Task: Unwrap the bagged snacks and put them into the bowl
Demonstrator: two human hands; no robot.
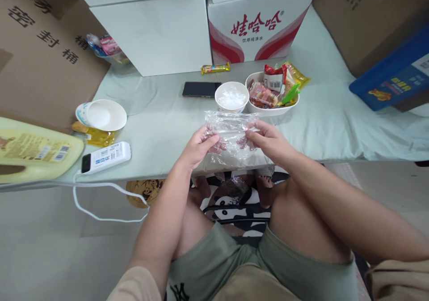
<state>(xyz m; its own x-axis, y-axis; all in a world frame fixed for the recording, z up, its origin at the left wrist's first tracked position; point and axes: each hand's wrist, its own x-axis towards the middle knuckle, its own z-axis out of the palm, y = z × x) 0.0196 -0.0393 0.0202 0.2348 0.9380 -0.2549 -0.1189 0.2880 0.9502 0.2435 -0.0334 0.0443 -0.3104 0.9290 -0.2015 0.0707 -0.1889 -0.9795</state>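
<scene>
A crumpled sheet of clear plastic film (231, 129) is stretched between my two hands, over the table's front edge. My left hand (203, 144) pinches its left side, thumb on top. On the other side, my right hand (263, 140) grips it between thumb and fingers. Some fingers show blurrily through the film. Just behind it stands a white paper bowl (232, 93) with clear plastic inside. A white tub (279, 111) of packaged snacks sits right of that bowl. More clear plastic (234, 187) appears below the table edge, between my legs.
A dark phone (200, 89) and a yellow snack bar (215, 68) lie near white boxes (150, 37). At left are a tipped paper bowl (114, 113), a white power strip (107, 157) with its cable, and a yellow jug (36, 151). A blue container (395, 73) stands at right.
</scene>
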